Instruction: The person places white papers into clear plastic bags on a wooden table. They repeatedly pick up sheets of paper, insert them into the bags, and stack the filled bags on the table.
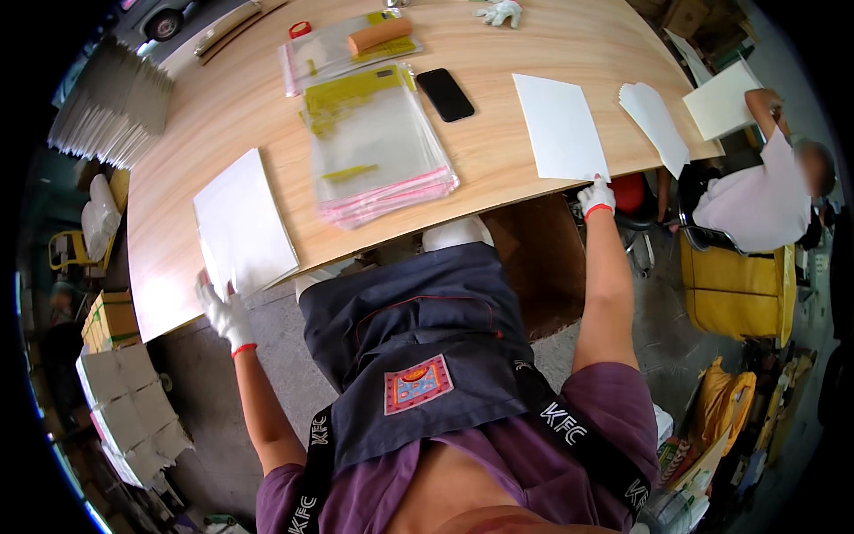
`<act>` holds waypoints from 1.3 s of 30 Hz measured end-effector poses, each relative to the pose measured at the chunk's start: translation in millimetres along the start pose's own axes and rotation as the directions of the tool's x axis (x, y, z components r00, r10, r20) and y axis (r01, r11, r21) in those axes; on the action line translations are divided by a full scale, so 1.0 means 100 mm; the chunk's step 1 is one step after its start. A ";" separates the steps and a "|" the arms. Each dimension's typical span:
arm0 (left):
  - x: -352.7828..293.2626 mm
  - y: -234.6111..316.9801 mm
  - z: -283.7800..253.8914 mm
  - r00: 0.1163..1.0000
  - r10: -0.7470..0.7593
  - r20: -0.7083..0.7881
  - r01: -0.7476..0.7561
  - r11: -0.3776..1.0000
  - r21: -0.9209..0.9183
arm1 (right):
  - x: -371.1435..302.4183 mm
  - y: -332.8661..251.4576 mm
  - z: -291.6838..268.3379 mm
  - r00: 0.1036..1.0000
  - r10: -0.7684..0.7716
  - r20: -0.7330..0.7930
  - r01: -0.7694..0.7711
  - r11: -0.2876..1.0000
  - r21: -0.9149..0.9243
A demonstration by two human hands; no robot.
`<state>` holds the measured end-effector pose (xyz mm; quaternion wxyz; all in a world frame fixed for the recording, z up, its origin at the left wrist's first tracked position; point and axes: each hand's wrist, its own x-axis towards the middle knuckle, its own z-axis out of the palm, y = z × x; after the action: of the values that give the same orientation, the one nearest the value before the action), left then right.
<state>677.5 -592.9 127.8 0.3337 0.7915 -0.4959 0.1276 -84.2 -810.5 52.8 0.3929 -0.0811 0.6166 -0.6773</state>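
My left hand (pixel 226 315), in a white glove with a red cuff, is at the near edge of a stack of white sheets (pixel 245 218) on the left of the table. Its fingers are apart, and the fingertips are close to or touching the stack's lower edge. At the right, my gloved right hand (pixel 598 197) pinches the near corner of a white sheet (pixel 562 129) lying flat on the table. Between them is a pile of clear plastic bags (pixel 378 147) with yellow-green print and pink edges.
A black phone (pixel 446 95) lies beside the bags. Farther back are an orange roll (pixel 380 36), a red tape roll (pixel 300 29) and a spare glove (pixel 500 12). White sheets (pixel 656 126) lie fanned at right, near a seated person (pixel 756 200). Tall stacks (pixel 116 102) stand far left.
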 end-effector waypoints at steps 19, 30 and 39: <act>0.29 2.39 0.97 0.478 0.619 0.623 -0.541 0.766 -0.347 | -1.05 -0.38 -0.39 0.900 -0.057 0.432 -0.054 0.969 0.240; 0.43 2.13 1.39 0.643 0.467 0.607 -0.414 0.879 -0.237 | -2.66 -0.11 0.09 0.600 0.346 0.722 -0.294 0.934 -0.203; 0.49 2.14 1.14 0.713 0.462 0.528 -0.328 0.885 -0.332 | -2.82 0.24 -0.02 0.753 0.377 0.539 -0.409 0.910 -0.064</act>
<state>500.4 -763.3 154.7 0.2095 0.6250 -0.7437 -0.1114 116.2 -629.4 136.5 0.6859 -0.1257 0.4640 -0.5462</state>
